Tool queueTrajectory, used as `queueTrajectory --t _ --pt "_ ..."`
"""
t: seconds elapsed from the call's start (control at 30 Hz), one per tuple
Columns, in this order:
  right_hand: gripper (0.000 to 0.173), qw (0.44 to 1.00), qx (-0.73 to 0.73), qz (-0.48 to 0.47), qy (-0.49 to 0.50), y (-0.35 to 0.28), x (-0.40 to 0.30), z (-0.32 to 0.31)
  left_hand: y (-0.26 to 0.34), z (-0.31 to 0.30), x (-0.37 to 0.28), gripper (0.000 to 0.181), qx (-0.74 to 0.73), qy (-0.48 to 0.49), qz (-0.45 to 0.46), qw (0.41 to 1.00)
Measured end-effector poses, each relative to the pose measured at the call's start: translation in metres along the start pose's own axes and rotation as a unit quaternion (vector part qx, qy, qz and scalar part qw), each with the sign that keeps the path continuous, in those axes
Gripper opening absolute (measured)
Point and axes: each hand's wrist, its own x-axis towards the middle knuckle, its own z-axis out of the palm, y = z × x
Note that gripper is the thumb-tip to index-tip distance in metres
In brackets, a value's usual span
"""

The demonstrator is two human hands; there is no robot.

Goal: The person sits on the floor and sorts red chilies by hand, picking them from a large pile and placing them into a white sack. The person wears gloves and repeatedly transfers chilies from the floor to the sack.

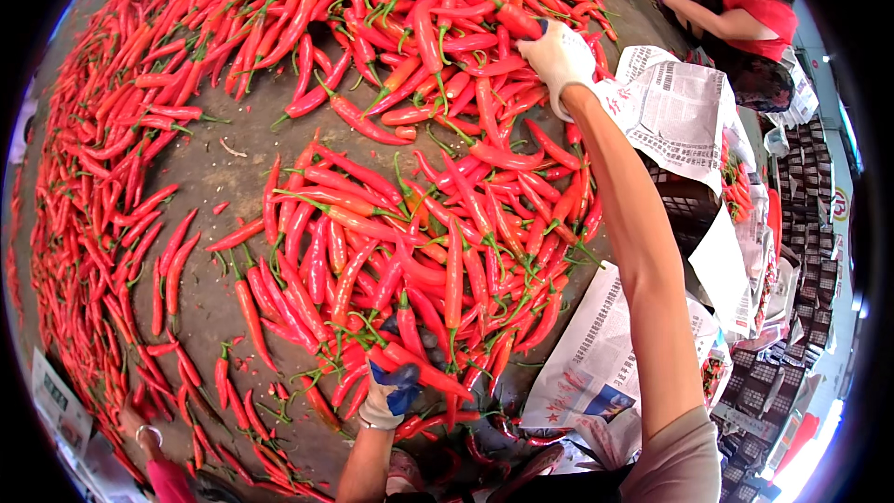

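Before me lies a large heap of long red chili peppers (391, 244), with green stems. My left hand (383, 395), in a white work glove with a dark blue coating, is low in the picture and holds several chili peppers (427, 369). Its dark fingertips show between the pods; part of the hand is hidden under them. My right hand (559, 59) reaches far out at the upper right in a similar glove. It grips a thick red chili pepper (515, 19) above the far pile; its fingers are mostly hidden from view.
Newspaper sheets (587, 356) lie to my right, beside a dark plastic crate (681, 202) draped with newspaper. Stacked crates (803, 181) line the far right. A person in red (761, 21) with purple gloves works at the upper right. Another person's hand (131, 423) touches peppers at lower left.
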Motion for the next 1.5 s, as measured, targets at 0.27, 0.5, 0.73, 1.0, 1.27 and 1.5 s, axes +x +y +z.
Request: queueTrajectory --t 0.27,0.5,0.73,1.0,1.27,1.5 --pt "0.05 0.983 0.139 -0.017 0.118 0.001 -0.019 0.004 0.002 0.008 0.003 0.069 -0.068 -0.024 0.014 0.997" --pt "0.047 0.982 0.077 0.067 -0.158 0.003 0.023 -0.011 -0.005 -0.011 0.0 0.057 -0.068 -0.046 0.007 0.997" --pt "0.034 0.919 0.32 -0.025 -0.227 -0.002 -0.062 -0.057 0.001 -0.001 0.002 0.06 -0.098 -0.067 0.017 0.993" --pt "0.035 0.737 0.536 0.046 -0.409 -0.027 -0.224 -0.1 -0.006 -0.009 0.004 0.064 -0.027 -0.051 0.056 0.997" --pt "0.064 0.896 0.036 -0.274 -0.347 -0.074 -0.355 -0.119 -0.007 0.02 -0.024 0.052 -0.156 -0.069 0.063 0.983" --pt "0.079 0.856 -0.167 -0.333 -0.358 -0.074 -0.411 -0.099 -0.04 0.001 -0.03 0.058 -0.018 -0.014 -0.02 1.0"
